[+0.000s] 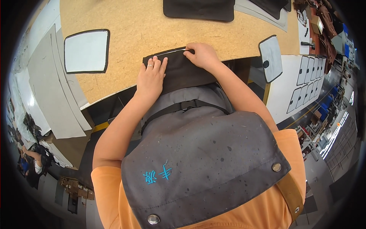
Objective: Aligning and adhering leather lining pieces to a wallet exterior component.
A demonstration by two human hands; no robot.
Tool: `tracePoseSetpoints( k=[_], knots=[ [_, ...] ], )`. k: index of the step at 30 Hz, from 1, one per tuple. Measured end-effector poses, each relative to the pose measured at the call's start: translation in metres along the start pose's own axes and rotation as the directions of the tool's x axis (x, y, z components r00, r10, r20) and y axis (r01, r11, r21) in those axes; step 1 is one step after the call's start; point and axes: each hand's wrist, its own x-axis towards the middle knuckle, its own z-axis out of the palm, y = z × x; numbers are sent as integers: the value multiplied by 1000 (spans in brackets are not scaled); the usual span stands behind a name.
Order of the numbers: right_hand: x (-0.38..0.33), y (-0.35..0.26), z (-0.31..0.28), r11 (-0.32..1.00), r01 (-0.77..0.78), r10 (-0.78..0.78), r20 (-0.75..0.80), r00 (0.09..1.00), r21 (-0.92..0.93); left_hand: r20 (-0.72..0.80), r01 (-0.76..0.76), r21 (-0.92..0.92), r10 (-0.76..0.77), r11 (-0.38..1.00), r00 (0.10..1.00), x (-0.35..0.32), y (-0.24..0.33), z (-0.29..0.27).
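Observation:
A black sheet of leather-like material (181, 71) lies over the near edge of the tabletop, its lower part hanging toward my lap. Along its far edge runs a folded strip with a thin pale line. My left hand (151, 78) rests on the left part of the sheet, fingers stretched out and pressing down near the fold. At the right end of that fold, my right hand (201, 55) pinches the edge between thumb and fingers. What lies inside the fold is too small to make out.
A white panel with black edging (86, 51) lies left on the tabletop (133, 26); a similar one (271, 59) overhangs the right edge. Black pieces (199, 9) lie at the back. Grey sheets (57, 84) are stacked left. A white board (284, 82) with several edged panels stands right.

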Motion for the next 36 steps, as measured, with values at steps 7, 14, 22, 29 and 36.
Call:
tracePoseSetpoints(
  k=[7, 14, 22, 29, 36],
  knots=[
    [2, -3, 4, 998, -38, 39, 11, 999, -60, -21, -115, -123, 114, 986, 993, 12, 5, -11],
    [-2, -20, -10, 931, 34, -6, 78, 997, -364, -77, -180, -218, 167, 959, 983, 20, 12, 0],
    [-32, 51, -13, 883, -230, 228, 56, 972, 409, -46, -158, -225, 151, 961, 987, 24, 16, -6],
    [-35, 49, -6, 784, -248, 301, 0, 954, 569, -67, -137, -175, 127, 975, 990, 31, 24, -10],
    [-34, 51, -2, 800, -275, 334, -15, 943, 533, 101, -103, -130, 117, 986, 988, 44, 35, -23]
  ],
)
